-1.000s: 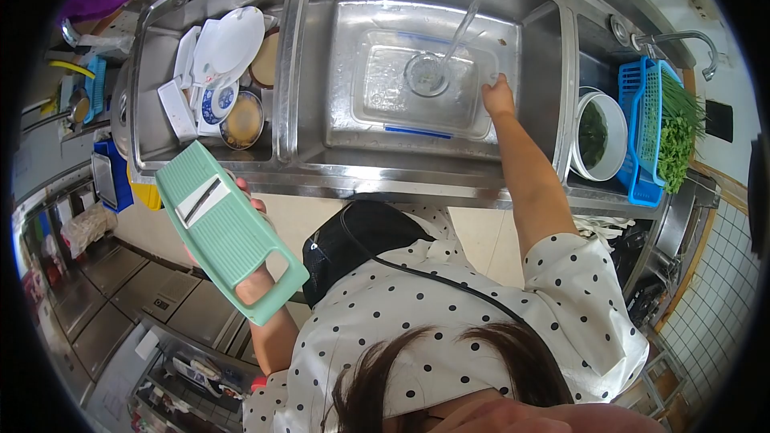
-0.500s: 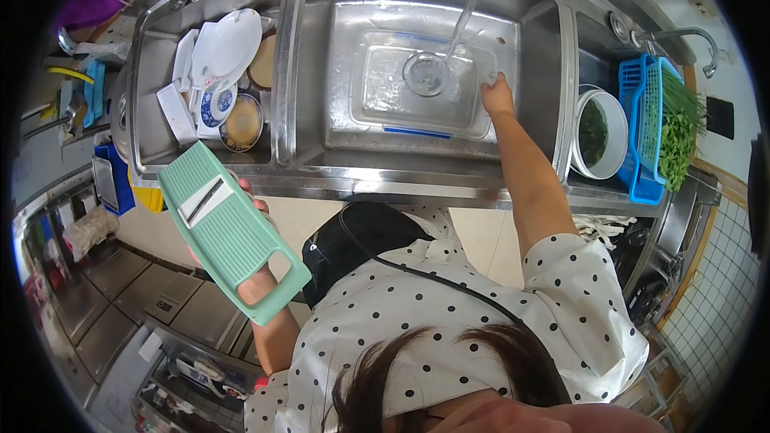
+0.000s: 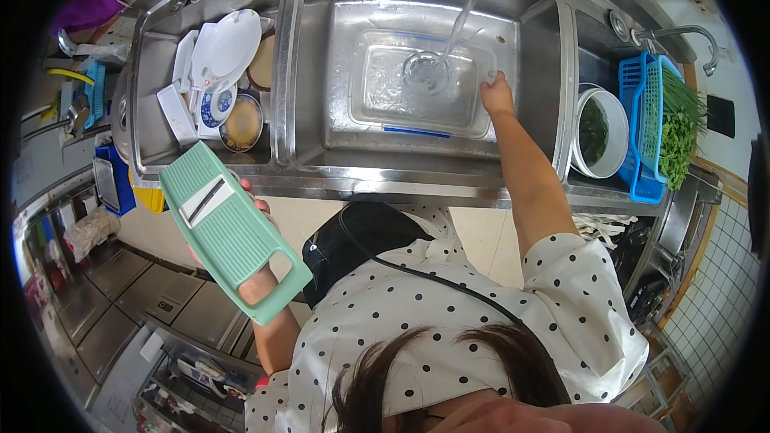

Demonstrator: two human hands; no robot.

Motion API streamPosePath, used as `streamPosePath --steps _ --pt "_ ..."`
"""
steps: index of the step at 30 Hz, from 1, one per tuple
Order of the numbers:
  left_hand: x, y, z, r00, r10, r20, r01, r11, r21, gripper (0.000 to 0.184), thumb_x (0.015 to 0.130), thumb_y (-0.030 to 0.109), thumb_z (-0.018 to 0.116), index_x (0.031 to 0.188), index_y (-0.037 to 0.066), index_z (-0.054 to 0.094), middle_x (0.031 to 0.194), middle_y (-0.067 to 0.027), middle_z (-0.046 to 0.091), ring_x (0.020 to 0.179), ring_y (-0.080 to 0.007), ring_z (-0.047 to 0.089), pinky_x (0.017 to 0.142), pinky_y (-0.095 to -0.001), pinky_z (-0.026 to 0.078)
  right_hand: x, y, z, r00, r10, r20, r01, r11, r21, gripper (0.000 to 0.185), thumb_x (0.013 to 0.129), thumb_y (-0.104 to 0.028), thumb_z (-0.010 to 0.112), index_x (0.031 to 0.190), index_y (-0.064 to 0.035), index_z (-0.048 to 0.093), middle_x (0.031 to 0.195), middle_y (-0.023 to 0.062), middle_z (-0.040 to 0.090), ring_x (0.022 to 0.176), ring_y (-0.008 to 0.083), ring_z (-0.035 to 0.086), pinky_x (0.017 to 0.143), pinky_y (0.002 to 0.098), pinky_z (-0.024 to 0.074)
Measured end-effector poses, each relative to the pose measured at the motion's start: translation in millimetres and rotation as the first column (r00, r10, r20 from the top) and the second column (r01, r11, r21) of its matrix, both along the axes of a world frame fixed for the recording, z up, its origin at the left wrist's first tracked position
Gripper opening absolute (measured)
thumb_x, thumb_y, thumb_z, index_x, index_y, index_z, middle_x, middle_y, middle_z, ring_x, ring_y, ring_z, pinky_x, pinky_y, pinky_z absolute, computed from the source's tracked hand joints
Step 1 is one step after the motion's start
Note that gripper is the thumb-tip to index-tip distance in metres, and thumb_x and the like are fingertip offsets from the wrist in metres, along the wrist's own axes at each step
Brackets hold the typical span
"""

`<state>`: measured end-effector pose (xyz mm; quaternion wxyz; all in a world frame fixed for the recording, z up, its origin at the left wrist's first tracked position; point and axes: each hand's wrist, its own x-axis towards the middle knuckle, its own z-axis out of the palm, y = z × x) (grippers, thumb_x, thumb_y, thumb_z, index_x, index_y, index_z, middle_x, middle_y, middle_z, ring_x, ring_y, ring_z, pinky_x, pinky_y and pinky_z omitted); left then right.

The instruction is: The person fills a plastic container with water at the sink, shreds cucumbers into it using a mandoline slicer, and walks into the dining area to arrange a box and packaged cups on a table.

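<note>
My left hand [image 3: 260,204] is wrapped round the edge of a pale green mandoline slicer [image 3: 233,236], mostly hidden behind it. The slicer is tilted in front of the left sink, its slanted blade and ridged face towards me. In the middle sink, my right hand [image 3: 498,96] is closed at the right rim of a clear plastic container [image 3: 433,108] with blue clips; some fingers are hidden. A stream of water [image 3: 467,16] falls into the container and ripples spread where it lands.
Stacked white plates [image 3: 227,48] and bowls [image 3: 241,122] fill the left sink. On the right stand a white bucket [image 3: 613,132] holding dark greens and a blue basket [image 3: 634,124] with leafy herbs [image 3: 678,144]. The steel sink edge [image 3: 385,182] runs before me.
Water keeps running, and the ripple pattern in the container has spread and changed shape. Both hands and the slicer stay almost still.
</note>
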<state>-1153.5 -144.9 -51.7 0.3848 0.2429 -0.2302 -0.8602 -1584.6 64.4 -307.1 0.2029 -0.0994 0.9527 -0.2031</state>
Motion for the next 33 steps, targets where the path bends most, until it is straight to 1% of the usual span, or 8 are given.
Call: streamPosePath --steps 10,13,16,19,22,25,28,33 --pt "-10.3 5.1 6.1 0.994 0.091 0.060 -0.088 0.995 -0.044 0.074 0.082 0.048 0.050 0.134 -0.004 0.037 0.123 -0.0232 0.046 0.108 -0.0356 0.050 0.076 -0.0461 0.052 0.3 -1.1 2.5 1.000 -0.009 0.020 0.008 1.000 0.009 0.053 0.080 -0.024 0.053 0.127 -0.0014 0.043 0.104 0.0255 0.062 0.100 0.0386 0.060 0.087 0.0453 0.0456" --pt "-6.7 2.8 4.5 0.999 0.034 0.027 -0.033 0.999 -0.032 0.074 0.082 0.049 0.049 0.133 -0.003 0.038 0.122 -0.0234 0.047 0.107 -0.0362 0.051 0.075 -0.0466 0.052 -0.5 -0.7 2.0 1.000 -0.005 0.031 0.004 1.000 0.016 0.054 0.080 -0.024 0.053 0.128 -0.0014 0.042 0.103 0.0254 0.062 0.099 0.0385 0.060 0.087 0.0452 0.0457" --pt "-7.6 3.9 3.7 0.996 0.080 0.045 -0.078 0.996 -0.034 0.075 0.081 0.049 0.049 0.133 -0.003 0.037 0.123 -0.0233 0.047 0.107 -0.0367 0.051 0.075 -0.0467 0.052 -2.9 0.5 -2.3 0.999 -0.002 0.054 0.001 1.000 0.006 0.054 0.080 -0.024 0.053 0.128 -0.0014 0.042 0.102 0.0254 0.063 0.099 0.0385 0.060 0.087 0.0452 0.0458" --pt "-3.2 2.7 2.6 0.999 0.034 0.015 -0.034 0.999 -0.003 0.074 0.081 0.048 0.049 0.134 -0.003 0.037 0.123 -0.0231 0.047 0.108 -0.0370 0.050 0.076 -0.0466 0.052 -2.3 0.1 -0.7 0.999 -0.007 0.051 0.006 1.000 0.013 0.054 0.080 -0.024 0.053 0.127 -0.0015 0.042 0.102 0.0254 0.063 0.099 0.0387 0.060 0.087 0.0454 0.0459" --pt "-3.8 3.2 2.8 0.999 0.043 0.029 -0.043 0.999 0.002 0.075 0.081 0.048 0.050 0.133 -0.004 0.037 0.122 -0.0234 0.047 0.109 -0.0366 0.050 0.076 -0.0463 0.052 -0.3 -1.3 2.4 1.000 -0.009 0.026 0.008 1.000 0.021 0.053 0.080 -0.024 0.053 0.126 -0.0016 0.043 0.102 0.0254 0.063 0.098 0.0389 0.060 0.086 0.0455 0.0461" --pt "-2.5 2.2 1.5 1.000 0.011 0.004 -0.011 1.000 -0.006 0.075 0.080 0.048 0.051 0.133 -0.003 0.037 0.122 -0.0239 0.047 0.109 -0.0364 0.049 0.077 -0.0462 0.052 0.8 -1.8 4.4 1.000 -0.006 0.015 0.006 1.000 0.017 0.051 0.079 -0.024 0.053 0.125 -0.0014 0.044 0.101 0.0254 0.063 0.098 0.0390 0.060 0.086 0.0455 0.0464" --pt "-8.5 5.5 4.7 0.997 0.074 0.036 -0.073 0.997 -0.027 0.076 0.080 0.049 0.051 0.134 -0.003 0.037 0.121 -0.0241 0.047 0.109 -0.0361 0.049 0.077 -0.0460 0.052 -0.3 -1.0 1.8 1.000 -0.002 0.015 0.002 1.000 0.015 0.050 0.079 -0.024 0.052 0.124 -0.0011 0.045 0.100 0.0255 0.063 0.097 0.0391 0.061 0.085 0.0454 0.0466" --pt "-5.9 3.6 5.6 0.999 0.034 0.022 -0.034 0.999 0.007 0.076 0.080 0.048 0.051 0.134 -0.004 0.036 0.121 -0.0251 0.047 0.106 -0.0362 0.051 0.077 -0.0466 0.052 -1.1 0.1 -0.1 1.000 -0.001 0.023 0.002 1.000 -0.006 0.050 0.079 -0.023 0.053 0.123 -0.0005 0.045 0.100 0.0260 0.063 0.097 0.0393 0.061 0.086 0.0453 0.0464"
